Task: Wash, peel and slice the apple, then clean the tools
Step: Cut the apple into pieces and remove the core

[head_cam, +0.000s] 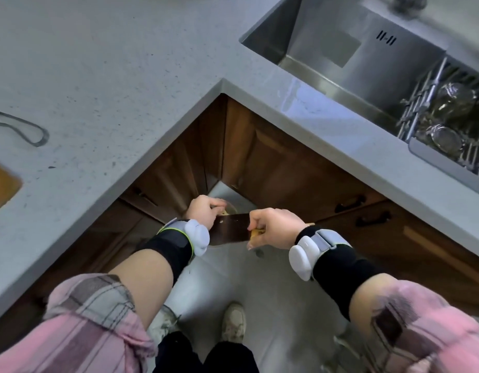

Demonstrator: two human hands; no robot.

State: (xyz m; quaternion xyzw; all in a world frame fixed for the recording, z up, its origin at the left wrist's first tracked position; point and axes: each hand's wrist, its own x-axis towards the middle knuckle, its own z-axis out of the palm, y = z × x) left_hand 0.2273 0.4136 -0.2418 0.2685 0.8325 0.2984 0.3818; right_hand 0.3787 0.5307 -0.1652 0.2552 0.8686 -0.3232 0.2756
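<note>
I see both hands held low in the inner corner of the L-shaped grey worktop [103, 84], above the floor in front of the brown cabinet doors [281, 168]. My right hand [273, 228] grips the wooden handle of a broad knife [230, 228]; its fingers [256, 220] are curled round the handle end, thumb pointing down. The dark blade runs leftward to the left hand [203, 212], whose curled fingers pinch something small and yellowish, probably a bit of apple [224, 212], against the blade's top edge; I cannot tell exactly what it is. A peeler [20, 127] lies on the worktop far left, near the corner of a wooden cutting board [2, 185]. The steel sink [340, 49] sits upper right, with glasses in a rack [445, 117] beside it.
</note>
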